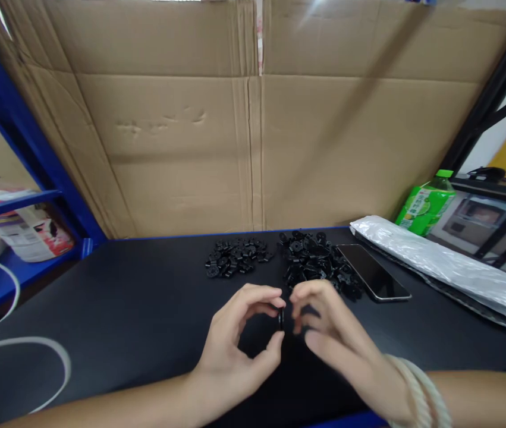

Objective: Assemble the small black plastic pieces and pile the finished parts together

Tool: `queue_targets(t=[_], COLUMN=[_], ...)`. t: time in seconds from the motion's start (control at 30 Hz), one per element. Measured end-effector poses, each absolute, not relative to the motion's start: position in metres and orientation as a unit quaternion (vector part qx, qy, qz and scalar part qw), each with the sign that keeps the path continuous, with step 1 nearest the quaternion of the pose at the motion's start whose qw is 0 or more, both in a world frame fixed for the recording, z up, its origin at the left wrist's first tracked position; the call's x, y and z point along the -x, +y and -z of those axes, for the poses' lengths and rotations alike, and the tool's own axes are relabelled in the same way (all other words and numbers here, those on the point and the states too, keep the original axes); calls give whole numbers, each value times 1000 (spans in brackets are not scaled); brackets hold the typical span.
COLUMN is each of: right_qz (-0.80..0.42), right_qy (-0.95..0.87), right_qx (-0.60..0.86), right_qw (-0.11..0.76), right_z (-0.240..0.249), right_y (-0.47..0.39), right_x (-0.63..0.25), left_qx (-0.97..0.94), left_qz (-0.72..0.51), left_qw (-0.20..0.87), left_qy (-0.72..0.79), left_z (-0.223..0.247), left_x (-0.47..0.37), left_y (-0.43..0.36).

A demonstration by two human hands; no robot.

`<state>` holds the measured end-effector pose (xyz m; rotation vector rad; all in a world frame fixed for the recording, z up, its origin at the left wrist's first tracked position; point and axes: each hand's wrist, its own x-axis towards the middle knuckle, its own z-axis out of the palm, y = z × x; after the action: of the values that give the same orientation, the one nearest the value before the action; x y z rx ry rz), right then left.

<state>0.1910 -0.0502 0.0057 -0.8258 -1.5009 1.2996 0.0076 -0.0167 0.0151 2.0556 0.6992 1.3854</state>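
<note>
Hands meet low over the black bench (123, 303): the left hand (239, 339) pinches a small black part (281, 318) between thumb and forefinger, while the right hand (328, 333) comes in against it, fingertips closing, though blur hides whether it grips anything. Pressing the pieces together goes best, I judge, with the left holding square and steady. Beyond lie a smaller heap of black parts (237, 257) and, just right of it, a larger heap (317, 261). A phone (375, 273) touches that heap; a silver bag (444, 264) and green bottle (424, 205) sit further right.
</note>
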Motion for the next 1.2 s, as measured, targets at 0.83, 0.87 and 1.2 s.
queue_targets(t=[0.83, 0.87, 1.2], right_qz=[-760, -766, -809], right_qy=[-503, -491, -409], right_qx=[217, 219, 255], right_qw=[351, 352, 338], right_z=[6, 6, 3], right_y=[10, 10, 13], right_x=[-167, -166, -163], left_qx=[-799, -801, -826], left_qz=[-456, -455, -410], left_qw=[254, 250, 267], left_qy=[300, 299, 278], left_z=[-4, -4, -4], left_x=[1, 1, -6], left_y=[4, 4, 8])
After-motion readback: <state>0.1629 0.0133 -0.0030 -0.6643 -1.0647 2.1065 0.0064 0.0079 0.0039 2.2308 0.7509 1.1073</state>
